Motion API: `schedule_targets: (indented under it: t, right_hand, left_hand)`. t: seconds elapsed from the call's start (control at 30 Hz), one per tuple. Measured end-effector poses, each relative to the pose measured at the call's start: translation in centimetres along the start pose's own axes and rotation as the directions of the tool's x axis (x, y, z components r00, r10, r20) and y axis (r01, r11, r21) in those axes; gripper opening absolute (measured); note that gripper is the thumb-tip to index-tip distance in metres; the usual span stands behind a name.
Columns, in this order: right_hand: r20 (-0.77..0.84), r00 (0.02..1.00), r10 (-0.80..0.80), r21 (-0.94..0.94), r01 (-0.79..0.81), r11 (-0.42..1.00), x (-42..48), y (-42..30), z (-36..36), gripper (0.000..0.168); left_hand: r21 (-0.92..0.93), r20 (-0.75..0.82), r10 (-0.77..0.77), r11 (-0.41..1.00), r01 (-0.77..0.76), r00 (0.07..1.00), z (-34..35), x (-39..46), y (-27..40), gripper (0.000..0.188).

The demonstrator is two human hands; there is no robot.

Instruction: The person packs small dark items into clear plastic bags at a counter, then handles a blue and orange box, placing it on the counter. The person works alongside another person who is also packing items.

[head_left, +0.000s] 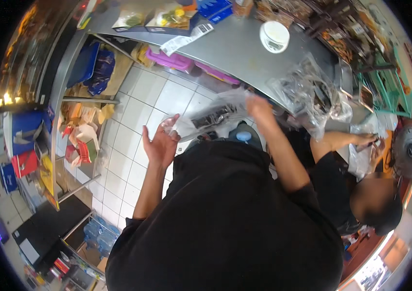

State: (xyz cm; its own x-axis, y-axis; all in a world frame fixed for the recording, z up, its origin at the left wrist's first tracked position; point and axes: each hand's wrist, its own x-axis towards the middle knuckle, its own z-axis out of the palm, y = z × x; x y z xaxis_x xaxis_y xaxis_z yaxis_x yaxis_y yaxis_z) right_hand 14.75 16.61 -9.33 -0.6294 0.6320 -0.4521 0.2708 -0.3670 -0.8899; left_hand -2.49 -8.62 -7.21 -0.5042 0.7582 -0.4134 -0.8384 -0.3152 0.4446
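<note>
Over the floor in front of me stretches a clear plastic bag with a dark item inside. My right hand is closed on the bag's right end, slightly blurred, beside the edge of the metal worktable. At the bag's left end is my left hand, its palm turned up and thumb held away. Its fingertips touch the plastic and show partly through it; whether they grip it cannot be made out. A heap of clear plastic bags, some with dark contents, lies on the table to the right.
On the worktable stand a white kitchen scale, two filled food boxes and a printed paper strip. Purple-lidded bins sit below. A co-worker handles plastic at my right, near a fan. Shelves stand left.
</note>
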Motion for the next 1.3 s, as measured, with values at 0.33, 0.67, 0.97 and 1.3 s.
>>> schedule_targets:
  t: [0.33,0.67,0.97,1.3]
  right_hand:
    - [-0.094,0.990,-0.103,0.272,0.125,0.954,-0.9,-4.3,-5.8,0.030]
    - [-0.110,0.986,-0.127,-0.264,0.094,0.960,-4.6,-1.9,-15.5,0.032]
    - [-0.461,0.852,-0.250,-0.863,-0.364,0.351,5.3,-2.1,-24.9,0.048]
    - [-0.271,0.900,-0.340,-0.760,0.017,0.650,6.9,0.5,-25.5,0.035]
  left_hand:
    - [-0.119,0.282,-0.127,0.979,0.166,0.951,6.4,1.8,-0.8,0.109]
    - [-0.048,0.363,-0.311,0.935,0.351,0.878,11.6,2.6,-4.2,0.116]
    - [0.089,0.214,-0.232,0.972,0.217,0.949,14.1,1.3,-6.4,0.110]
    - [0.086,0.143,-0.083,0.994,0.071,0.986,15.2,4.2,-8.1,0.105]
